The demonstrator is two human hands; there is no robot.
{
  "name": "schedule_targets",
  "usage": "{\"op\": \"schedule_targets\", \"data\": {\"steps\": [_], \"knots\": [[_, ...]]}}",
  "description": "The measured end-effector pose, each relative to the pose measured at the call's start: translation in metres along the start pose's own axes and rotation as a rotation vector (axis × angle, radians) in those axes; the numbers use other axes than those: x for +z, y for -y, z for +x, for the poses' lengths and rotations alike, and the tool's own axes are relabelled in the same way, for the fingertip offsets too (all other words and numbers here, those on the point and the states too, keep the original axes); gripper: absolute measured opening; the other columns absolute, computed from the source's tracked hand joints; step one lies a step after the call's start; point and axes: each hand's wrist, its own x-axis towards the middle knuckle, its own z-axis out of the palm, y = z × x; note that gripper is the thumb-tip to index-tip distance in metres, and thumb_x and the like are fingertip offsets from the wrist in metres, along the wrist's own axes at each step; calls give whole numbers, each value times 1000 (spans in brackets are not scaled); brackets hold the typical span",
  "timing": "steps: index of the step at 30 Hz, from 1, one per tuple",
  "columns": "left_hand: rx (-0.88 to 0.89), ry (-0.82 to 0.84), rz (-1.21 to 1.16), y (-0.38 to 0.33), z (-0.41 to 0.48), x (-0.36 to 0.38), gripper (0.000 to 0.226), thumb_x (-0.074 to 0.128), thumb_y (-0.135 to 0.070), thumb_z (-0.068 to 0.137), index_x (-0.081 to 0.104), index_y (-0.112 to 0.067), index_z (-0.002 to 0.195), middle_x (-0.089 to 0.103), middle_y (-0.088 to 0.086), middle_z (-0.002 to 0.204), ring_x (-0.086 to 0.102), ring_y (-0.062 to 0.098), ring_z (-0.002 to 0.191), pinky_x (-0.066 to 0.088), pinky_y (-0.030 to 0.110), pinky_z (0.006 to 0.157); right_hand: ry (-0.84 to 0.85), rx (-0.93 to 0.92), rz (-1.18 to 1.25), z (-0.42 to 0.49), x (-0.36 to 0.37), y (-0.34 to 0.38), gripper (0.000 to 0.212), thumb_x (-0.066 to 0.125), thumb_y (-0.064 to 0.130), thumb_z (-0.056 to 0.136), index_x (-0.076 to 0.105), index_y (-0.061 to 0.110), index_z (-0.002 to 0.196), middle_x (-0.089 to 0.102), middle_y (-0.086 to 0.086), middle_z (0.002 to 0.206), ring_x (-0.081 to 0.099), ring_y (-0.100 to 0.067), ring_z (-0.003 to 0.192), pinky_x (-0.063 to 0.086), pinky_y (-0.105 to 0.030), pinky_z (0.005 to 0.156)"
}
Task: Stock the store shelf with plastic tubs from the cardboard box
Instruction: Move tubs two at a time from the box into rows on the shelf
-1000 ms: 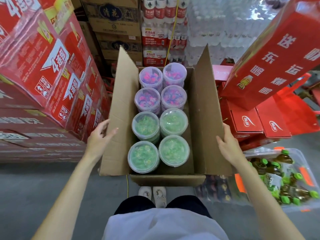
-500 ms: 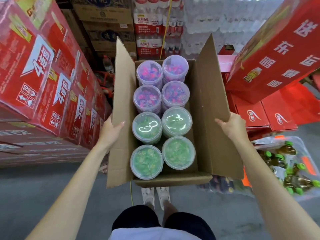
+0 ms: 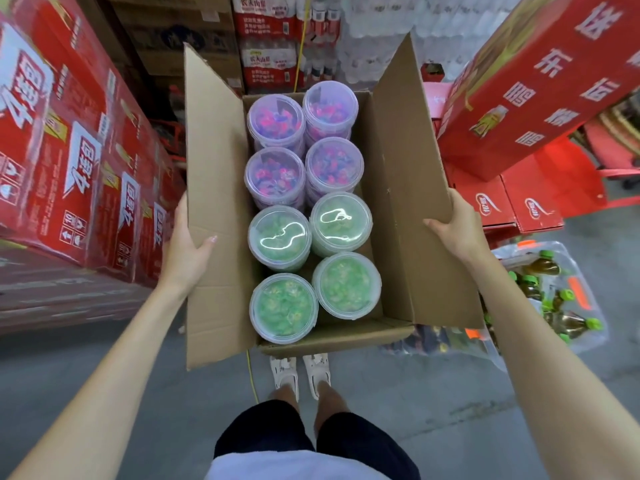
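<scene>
An open cardboard box (image 3: 398, 209) is held up off the floor in front of me, its side flaps standing up. Inside stand several clear plastic tubs in two rows: green-filled tubs (image 3: 282, 306) at the near end, pink-and-purple-filled tubs (image 3: 275, 174) at the far end. My left hand (image 3: 187, 251) grips the left flap and side of the box, thumb over the flap's inner face. My right hand (image 3: 457, 226) grips the right flap the same way, fingers hidden behind the cardboard.
Stacked red cartons (image 3: 69, 161) wall the left side. More red cartons (image 3: 540, 81) rise on the right. A shrink-wrapped pack of green-capped bottles (image 3: 554, 299) lies on the grey floor at right. Bottled-water packs (image 3: 270, 39) stand ahead. My feet (image 3: 301, 372) show below the box.
Both hands closed on the box's side flaps and the box has come up off the floor toward me; my feet now show beneath it.
</scene>
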Motion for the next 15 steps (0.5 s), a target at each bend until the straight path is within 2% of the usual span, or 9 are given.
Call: {"op": "schedule_targets", "data": {"steps": [2, 7, 12, 15], "knots": [[5, 2, -28, -1, -1, 1, 76, 57, 5, 85, 19, -18, 147, 30, -4, 149, 29, 8, 134, 18, 5, 102, 1, -2, 1, -4, 2, 2, 52, 67, 4, 82, 49, 15, 129, 63, -2, 117, 59, -13, 100, 45, -22, 84], [-19, -23, 4, -1, -15, -4, 74, 55, 5, 86, 22, -22, 147, 36, -4, 147, 34, 4, 129, 21, 16, 105, -29, -60, -31, -21, 14, 9, 53, 65, 0, 81, 53, 16, 130, 66, -2, 116, 62, -16, 104, 46, -23, 90], [-17, -77, 26, 11, -68, -13, 74, 56, 6, 85, 25, -21, 147, 27, -22, 135, 26, -8, 122, 12, 1, 99, 0, -2, 20, -65, 14, -14, 54, 69, 0, 79, 54, 12, 129, 66, -1, 113, 62, -16, 103, 45, -20, 89], [-31, -87, 28, 22, -109, -16, 74, 57, 6, 85, 27, -23, 146, 30, -20, 138, 29, -4, 127, 16, 11, 105, 26, 0, 87, -103, 19, -31, 55, 69, -4, 77, 55, 10, 129, 65, 1, 112, 62, -16, 103, 46, -22, 91]]}}
